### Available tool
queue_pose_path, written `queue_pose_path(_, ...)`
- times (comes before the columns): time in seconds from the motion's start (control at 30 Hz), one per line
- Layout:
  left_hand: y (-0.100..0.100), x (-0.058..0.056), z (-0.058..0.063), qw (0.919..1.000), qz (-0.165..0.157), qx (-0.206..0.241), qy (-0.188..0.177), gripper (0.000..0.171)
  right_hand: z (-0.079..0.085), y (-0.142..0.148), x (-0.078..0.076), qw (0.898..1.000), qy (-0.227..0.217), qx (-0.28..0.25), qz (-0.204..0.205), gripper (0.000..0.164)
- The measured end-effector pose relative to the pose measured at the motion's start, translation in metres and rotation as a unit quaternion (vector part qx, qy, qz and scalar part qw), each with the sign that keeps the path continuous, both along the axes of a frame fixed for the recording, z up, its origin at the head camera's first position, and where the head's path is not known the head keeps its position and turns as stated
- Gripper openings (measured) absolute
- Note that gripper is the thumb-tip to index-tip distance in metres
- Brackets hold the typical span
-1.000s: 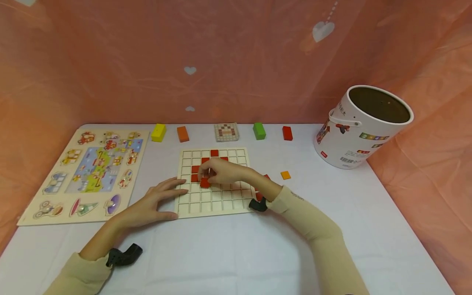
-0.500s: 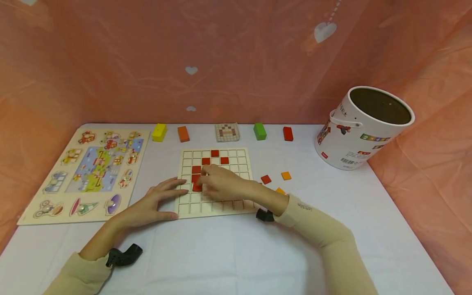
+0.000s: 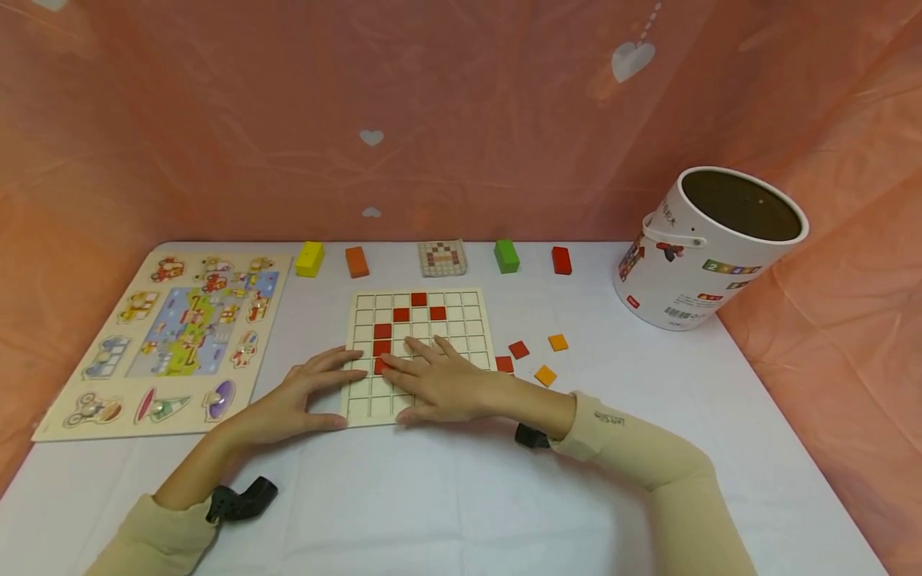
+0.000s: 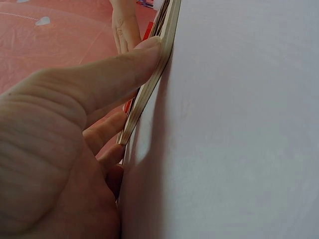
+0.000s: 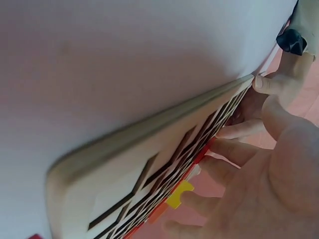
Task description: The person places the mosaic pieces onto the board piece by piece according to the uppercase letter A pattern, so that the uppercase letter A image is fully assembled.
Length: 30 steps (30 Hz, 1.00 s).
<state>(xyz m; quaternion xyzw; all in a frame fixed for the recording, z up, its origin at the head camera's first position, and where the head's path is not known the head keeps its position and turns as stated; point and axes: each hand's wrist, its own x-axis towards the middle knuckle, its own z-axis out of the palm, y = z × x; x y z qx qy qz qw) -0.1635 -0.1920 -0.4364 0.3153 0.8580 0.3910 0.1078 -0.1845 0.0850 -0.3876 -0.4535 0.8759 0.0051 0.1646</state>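
A wooden grid board [image 3: 367, 408] lies on the white table with several red square tiles [image 3: 382, 330] in its cells. The left hand [image 3: 291, 404] rests at the board's left edge, fingertips on the rim. In the left wrist view its thumb [image 4: 134, 64] touches the board's side. Over the board spreads the right hand [image 3: 454, 386], fingers apart and holding nothing. Its index fingertip touches the lowest red tile [image 3: 378, 366] in the left column. The cells under the right palm are hidden.
Loose red [image 3: 519, 350] and orange tiles [image 3: 558, 342] lie right of the board. Behind it stand yellow [image 3: 310, 260], orange [image 3: 357, 262], green [image 3: 507, 256] and red blocks [image 3: 562, 260] and a small pattern card [image 3: 442, 258]. A picture puzzle [image 3: 79, 384] lies left, a white bucket [image 3: 663, 288] stands right.
The right hand has set the red tile it pinched into the left column, let it go and spread its fingers, drawing back slightly toward the front. The left hand has not moved.
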Motion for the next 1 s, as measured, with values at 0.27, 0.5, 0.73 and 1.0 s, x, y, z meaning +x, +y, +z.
queue_pose_path(0.27, 0.0, 0.0, 0.0, 1.0, 0.0, 0.003, -0.003, 0.066, -0.002, 0.003, -0.004, 0.999, -0.039, -0.02, -0.01, 0.074)
queue_pose_path(0.5, 0.001, 0.0, 0.0, 0.9999, -0.002, 0.005, 0.009, 0.066, 0.004, 0.048, -0.023, 0.979, -0.112, -0.157, -0.063, 0.066)
queue_pose_path(0.73, 0.001, 0.0, 0.0, 1.0, -0.002, 0.007, 0.002, 0.067, 0.007, 0.124, -0.051, 0.916, -0.177, -0.298, -0.203, 0.038)
queue_pose_path(1.0, -0.002, 0.001, -0.002, 0.9999, 0.001, 0.011, -0.007, 0.067, -0.003, 0.15, -0.053, 0.929, -0.165, -0.252, -0.216, 0.029)
